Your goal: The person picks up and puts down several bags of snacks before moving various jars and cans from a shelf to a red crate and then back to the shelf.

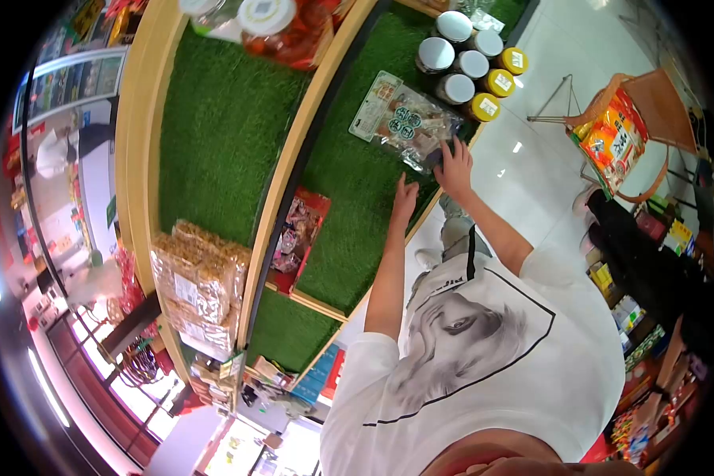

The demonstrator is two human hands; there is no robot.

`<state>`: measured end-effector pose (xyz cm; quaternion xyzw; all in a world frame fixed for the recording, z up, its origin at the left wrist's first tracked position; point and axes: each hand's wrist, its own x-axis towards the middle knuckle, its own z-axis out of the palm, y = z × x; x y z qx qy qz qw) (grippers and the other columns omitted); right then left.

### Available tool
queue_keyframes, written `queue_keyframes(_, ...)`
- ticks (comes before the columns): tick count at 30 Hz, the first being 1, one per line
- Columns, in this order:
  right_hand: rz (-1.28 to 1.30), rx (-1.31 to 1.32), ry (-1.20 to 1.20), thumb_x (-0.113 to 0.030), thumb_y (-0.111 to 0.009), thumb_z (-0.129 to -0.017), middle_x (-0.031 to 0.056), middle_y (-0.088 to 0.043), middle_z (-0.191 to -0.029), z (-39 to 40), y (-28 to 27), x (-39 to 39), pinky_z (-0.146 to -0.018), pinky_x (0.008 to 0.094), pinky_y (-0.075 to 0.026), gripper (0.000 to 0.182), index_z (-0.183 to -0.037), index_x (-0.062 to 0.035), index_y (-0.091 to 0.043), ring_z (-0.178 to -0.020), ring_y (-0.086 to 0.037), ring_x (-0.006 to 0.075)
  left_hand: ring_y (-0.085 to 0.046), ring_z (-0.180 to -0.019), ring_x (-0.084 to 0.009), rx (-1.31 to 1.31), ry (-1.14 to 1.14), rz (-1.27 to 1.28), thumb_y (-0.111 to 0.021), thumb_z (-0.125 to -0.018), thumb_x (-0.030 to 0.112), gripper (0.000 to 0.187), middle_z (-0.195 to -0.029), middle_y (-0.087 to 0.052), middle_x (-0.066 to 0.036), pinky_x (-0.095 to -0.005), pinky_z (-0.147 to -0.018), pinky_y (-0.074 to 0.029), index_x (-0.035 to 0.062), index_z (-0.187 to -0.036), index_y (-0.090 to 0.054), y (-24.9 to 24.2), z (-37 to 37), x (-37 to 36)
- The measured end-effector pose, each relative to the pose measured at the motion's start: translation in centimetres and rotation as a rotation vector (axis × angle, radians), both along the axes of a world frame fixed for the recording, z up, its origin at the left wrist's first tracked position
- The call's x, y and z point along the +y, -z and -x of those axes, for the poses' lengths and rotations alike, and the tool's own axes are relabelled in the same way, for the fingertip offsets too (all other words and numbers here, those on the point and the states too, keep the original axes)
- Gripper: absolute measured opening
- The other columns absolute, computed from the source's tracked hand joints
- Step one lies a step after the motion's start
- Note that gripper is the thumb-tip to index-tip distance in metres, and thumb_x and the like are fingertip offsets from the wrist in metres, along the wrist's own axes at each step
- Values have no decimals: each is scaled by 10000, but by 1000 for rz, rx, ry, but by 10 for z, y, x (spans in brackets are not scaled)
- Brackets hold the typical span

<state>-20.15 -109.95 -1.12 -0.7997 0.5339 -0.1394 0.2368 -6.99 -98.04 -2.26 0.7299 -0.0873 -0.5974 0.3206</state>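
A clear plastic package [420,123] with dark round printing lies on the green turf shelf, its dark end towards my hands. My right hand [456,168] rests at that end with its fingers stretched and apart, touching the edge. Just below the package, my left hand [405,197] is beside its lower corner, with a finger extended and nothing visible in it. A flat pale-green packet [375,105] lies against the far side of the package. Jars with white lids [435,55] and yellow lids [485,107] stand close by at the shelf's right end.
A wooden divider [305,119] runs along the green shelf. A red tray [301,238] holds small wrapped items. Bagged brown snacks [198,285] are stacked at the left. A chair [662,107] bears an orange bag [615,139]. Another person's dark-clothed legs [635,254] show at the right.
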Motion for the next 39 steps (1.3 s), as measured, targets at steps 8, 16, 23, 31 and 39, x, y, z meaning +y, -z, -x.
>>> queue_keyframes(8, -138, 67, -594, -194, -694, -745, 213, -379, -1434, 20, -5, 130, -1074, 591, -291, 680, -1379, -114, -460, -1329, -351, 443, -651, -981, -230, -175, -247, -12, -534, -950, 254, 479, -1186, -667, -104, -327, -843, -492, 101, -1404, -504, 27, 13, 265)
queue_keyframes(16, -243, 147, -981, -185, -662, -745, 212, -629, -1196, -4, 53, 177, -944, 471, -485, 579, -1296, -37, -564, -1101, -589, 395, -643, -946, -194, -24, -1013, 66, -493, -972, 368, 436, -1168, -666, -77, -340, -742, -500, 153, -1352, -500, 6, 170, 514)
queue_keyframes(23, -41, 412, -1014, -308, -666, -828, 264, -467, -1419, 26, 151, 216, -1088, 441, -400, 735, -1451, -29, -390, -1325, -445, 398, -636, -714, -211, 0, -1202, -363, -530, -878, 356, 450, -961, -715, -100, -350, -586, -522, 82, -1227, -605, 34, 384, 607)
queue_keyframes(31, -652, 632, -1621, -263, -658, -825, 178, -662, -1118, -13, 39, 391, -928, 375, -489, 438, -1187, -18, -640, -1034, -629, 318, -634, -838, -251, 107, -1687, -297, -541, -879, 337, 391, -985, -671, -135, -374, -723, -522, 47, -1108, -668, 30, 465, 629)
queue_keyframes(39, -239, 461, -1409, -294, -665, -805, 248, -548, -1294, -111, 25, 586, -1020, 473, -441, 683, -1395, -41, -433, -1184, -542, 424, -608, -863, -205, 67, -1821, -248, -539, -883, 368, 470, -1085, -657, -93, -376, -704, -509, 87, -1255, -589, 50, 408, 690)
